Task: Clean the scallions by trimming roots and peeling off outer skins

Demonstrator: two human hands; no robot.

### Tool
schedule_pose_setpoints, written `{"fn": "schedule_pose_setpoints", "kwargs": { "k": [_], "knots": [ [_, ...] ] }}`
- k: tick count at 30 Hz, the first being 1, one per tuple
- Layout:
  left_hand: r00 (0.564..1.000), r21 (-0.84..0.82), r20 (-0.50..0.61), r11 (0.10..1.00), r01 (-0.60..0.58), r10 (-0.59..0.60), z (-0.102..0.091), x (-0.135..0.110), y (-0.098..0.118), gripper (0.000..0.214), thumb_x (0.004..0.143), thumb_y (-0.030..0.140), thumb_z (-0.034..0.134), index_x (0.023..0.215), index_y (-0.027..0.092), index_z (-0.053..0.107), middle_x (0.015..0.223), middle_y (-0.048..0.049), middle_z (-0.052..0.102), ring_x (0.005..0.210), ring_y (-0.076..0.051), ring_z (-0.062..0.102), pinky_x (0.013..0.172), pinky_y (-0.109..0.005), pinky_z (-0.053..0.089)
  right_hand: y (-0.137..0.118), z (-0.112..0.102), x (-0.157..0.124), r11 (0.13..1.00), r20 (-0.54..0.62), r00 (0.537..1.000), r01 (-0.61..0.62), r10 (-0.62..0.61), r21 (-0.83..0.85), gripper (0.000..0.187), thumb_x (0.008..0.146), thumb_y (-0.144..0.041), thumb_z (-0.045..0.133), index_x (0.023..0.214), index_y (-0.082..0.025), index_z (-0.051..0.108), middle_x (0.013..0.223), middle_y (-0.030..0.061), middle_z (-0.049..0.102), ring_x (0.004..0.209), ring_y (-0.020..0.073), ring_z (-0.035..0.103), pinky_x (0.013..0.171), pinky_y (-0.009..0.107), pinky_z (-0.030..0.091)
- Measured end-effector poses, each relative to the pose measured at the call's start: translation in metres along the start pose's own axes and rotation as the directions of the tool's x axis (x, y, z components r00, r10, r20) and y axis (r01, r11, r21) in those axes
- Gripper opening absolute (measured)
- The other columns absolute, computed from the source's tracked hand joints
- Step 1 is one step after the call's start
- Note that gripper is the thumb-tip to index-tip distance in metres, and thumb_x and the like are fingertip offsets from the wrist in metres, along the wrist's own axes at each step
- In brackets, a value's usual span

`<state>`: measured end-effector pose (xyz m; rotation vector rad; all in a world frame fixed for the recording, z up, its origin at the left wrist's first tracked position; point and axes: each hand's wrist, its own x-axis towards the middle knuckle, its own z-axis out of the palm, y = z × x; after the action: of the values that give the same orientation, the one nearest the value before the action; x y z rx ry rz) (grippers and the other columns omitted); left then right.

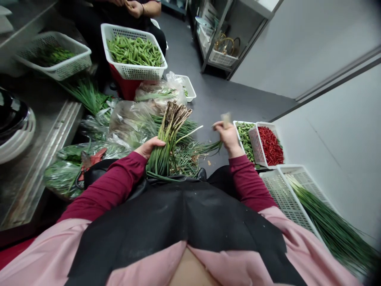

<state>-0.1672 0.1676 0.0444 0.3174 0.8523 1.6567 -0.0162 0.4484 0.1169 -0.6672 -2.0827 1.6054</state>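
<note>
My left hand (151, 147) is wrapped around a thick bunch of Chinese chives (171, 135), held upright with the soil-browned root ends on top and green leaves hanging toward my lap. One clean white stem (190, 134) sticks out to the right of the bunch. Off to the right is my right hand (228, 137), raised and apart from the bunch, its fingers closed. A pale, motion-blurred piece (226, 119) shows at its fingertips; its kind is unclear. Some green leaves (212, 147) trail by that wrist. Loose chives and trimmings (187, 159) lie on the floor below.
Cleaned chives (324, 214) fill a white basket at right, near red chilies (269, 145) and chopped green vegetables (246, 137). Plastic bags of greens (131, 123) lie left. Ahead, a basket of green peppers (133, 51) stands before another person's hands (133, 7). A metal shelf (216, 39) stands beyond.
</note>
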Motion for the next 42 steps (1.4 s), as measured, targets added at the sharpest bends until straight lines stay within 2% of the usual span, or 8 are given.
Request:
{"fn": "schedule_pose_setpoints", "kwargs": {
  "k": [2,5,13,20,24,28,37,42],
  "knots": [
    [1.000,0.001,0.002,1.000,-0.013,0.013,0.000,0.000,0.000,0.055,0.063,0.016,0.060,0.117,0.005,0.061,0.083,-0.0152,0.074,0.067,-0.027,0.071,0.073,-0.042,0.059,0.019,0.022,-0.013,0.976,0.200,0.977,-0.030,0.075,-0.216,0.008,0.063,-0.015,0.070,0.068,-0.015,0.064,0.064,-0.0015,0.064,0.064,0.0097,0.057,0.067,0.023,0.043],
    [1.000,0.005,0.013,1.000,-0.006,0.006,-0.001,0.002,0.000,0.056,0.062,0.018,0.061,0.117,0.005,0.061,0.087,-0.0165,0.073,0.070,-0.028,0.071,0.071,-0.041,0.059,0.039,0.058,-0.033,0.941,0.207,0.966,-0.083,0.158,-0.329,0.016,0.061,-0.021,0.072,0.076,-0.016,0.069,0.064,-0.0020,0.064,0.066,0.0142,0.058,0.067,0.026,0.043],
    [0.997,-0.002,0.065,0.999,0.049,-0.048,0.002,0.006,-0.006,0.056,0.063,0.017,0.062,0.118,0.006,0.061,0.093,-0.0174,0.073,0.073,-0.029,0.071,0.073,-0.042,0.059,0.008,0.109,-0.037,0.984,0.091,0.991,-0.114,0.102,0.135,0.036,0.072,-0.053,0.066,0.080,-0.019,0.059,0.058,-0.0033,0.050,0.055,0.0096,0.046,0.055,0.023,0.042],
    [0.995,-0.030,0.101,0.999,0.027,-0.024,0.001,0.007,-0.005,0.058,0.066,0.017,0.061,0.123,0.007,0.058,0.102,-0.0182,0.071,0.082,-0.030,0.070,0.075,-0.042,0.058,0.000,0.075,-0.020,0.996,-0.269,0.960,0.084,-0.075,0.021,0.037,0.081,-0.055,0.054,0.079,-0.019,0.060,0.074,0.0019,0.056,0.063,0.0099,0.051,0.056,0.021,0.043],
    [0.992,-0.020,0.120,0.999,0.041,-0.038,-0.001,0.011,-0.008,0.059,0.065,0.018,0.064,0.123,0.007,0.058,0.099,-0.0179,0.072,0.081,-0.030,0.071,0.076,-0.043,0.058,-0.004,0.083,-0.027,0.999,0.019,1.000,0.014,-0.013,-0.051,0.030,0.074,-0.047,0.065,0.079,-0.017,0.063,0.065,-0.0009,0.055,0.056,0.0089,0.047,0.052,0.022,0.038],
    [0.994,-0.008,0.094,0.998,0.059,-0.058,0.003,0.010,-0.011,0.058,0.064,0.016,0.064,0.122,0.008,0.059,0.094,-0.0164,0.073,0.083,-0.031,0.070,0.079,-0.043,0.057,0.000,0.109,-0.035,0.992,0.279,0.952,-0.122,0.126,-0.030,0.031,0.063,-0.041,0.075,0.071,-0.014,0.061,0.059,-0.0028,0.054,0.052,0.0078,0.046,0.050,0.021,0.037],
    [0.996,-0.009,0.083,0.999,0.035,-0.034,0.000,0.008,-0.010,0.055,0.063,0.018,0.064,0.117,0.007,0.062,0.091,-0.0169,0.073,0.079,-0.031,0.071,0.074,-0.042,0.058,0.002,0.084,-0.039,0.895,0.283,0.925,-0.335,0.254,0.294,0.034,0.065,-0.043,0.073,0.072,-0.018,0.051,0.047,-0.0111,0.031,0.036,0.0019,0.021,0.034,0.017,0.015],
    [0.999,0.026,0.029,0.999,0.039,-0.040,0.006,0.004,-0.010,0.049,0.062,0.016,0.064,0.111,0.007,0.065,0.084,-0.0150,0.073,0.072,-0.027,0.071,0.072,-0.039,0.059,0.002,0.064,-0.017,0.826,-0.028,0.945,-0.270,0.326,0.495,0.021,0.070,-0.029,0.065,0.069,-0.019,0.046,0.050,-0.0101,0.035,0.036,0.0019,0.020,0.032,0.017,0.016]
  ]
}}
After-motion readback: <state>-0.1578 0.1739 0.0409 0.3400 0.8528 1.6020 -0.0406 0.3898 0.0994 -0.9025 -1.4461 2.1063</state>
